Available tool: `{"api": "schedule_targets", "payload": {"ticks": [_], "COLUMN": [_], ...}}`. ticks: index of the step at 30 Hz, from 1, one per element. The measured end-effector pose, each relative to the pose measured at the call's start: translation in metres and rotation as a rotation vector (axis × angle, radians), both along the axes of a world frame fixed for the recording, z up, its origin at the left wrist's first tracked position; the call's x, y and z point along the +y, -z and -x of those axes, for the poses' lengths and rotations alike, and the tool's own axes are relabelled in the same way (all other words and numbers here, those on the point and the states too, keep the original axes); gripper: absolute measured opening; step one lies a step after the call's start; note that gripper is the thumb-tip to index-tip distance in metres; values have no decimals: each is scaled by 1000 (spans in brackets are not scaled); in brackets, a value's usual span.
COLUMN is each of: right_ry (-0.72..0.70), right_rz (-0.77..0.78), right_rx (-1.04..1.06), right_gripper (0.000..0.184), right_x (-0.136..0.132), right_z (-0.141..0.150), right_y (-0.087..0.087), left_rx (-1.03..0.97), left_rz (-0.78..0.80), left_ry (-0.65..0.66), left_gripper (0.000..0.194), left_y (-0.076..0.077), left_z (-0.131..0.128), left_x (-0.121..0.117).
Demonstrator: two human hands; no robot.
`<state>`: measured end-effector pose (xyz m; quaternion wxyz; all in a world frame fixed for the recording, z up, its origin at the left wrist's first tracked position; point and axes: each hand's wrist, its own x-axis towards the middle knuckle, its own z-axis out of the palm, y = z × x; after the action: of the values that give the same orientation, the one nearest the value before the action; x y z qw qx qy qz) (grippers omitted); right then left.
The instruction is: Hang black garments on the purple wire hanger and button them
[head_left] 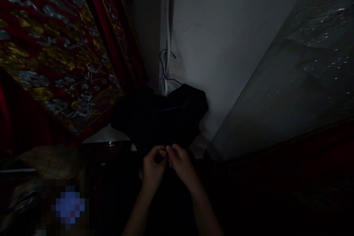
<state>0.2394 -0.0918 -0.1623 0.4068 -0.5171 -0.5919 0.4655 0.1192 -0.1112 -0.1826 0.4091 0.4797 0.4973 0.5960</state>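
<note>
A black garment (160,118) hangs on a purple wire hanger (163,73) against a white wall in a dim corner. My left hand (153,167) and my right hand (179,164) meet at the garment's front, a little below its middle. Both hands have their fingers pinched together on the dark cloth. What exactly sits between the fingertips is too dark to make out.
A red curtain with gold and silver embroidery (55,44) hangs at the left. A grey, sparkly cloth (304,73) slopes down at the right. A white cord (166,25) runs down the wall's corner. Dark furniture and bundled things (49,162) lie at the lower left.
</note>
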Motion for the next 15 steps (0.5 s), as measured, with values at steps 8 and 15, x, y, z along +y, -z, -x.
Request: {"api": "schedule_targets", "payload": {"ticks": [8, 15], "right_ry": [-28, -46], "right_rz": [11, 181], "right_rx": [70, 328], "right_gripper": [46, 39], "right_x": [5, -7], "right_z": [-8, -5], "right_y": [6, -9], "left_rx": [131, 187], "left_rz": [-85, -153], "left_ry": [-24, -70], "left_gripper": [8, 8], "left_y": [-1, -2], "left_z": [12, 9], "left_x": [3, -1]}}
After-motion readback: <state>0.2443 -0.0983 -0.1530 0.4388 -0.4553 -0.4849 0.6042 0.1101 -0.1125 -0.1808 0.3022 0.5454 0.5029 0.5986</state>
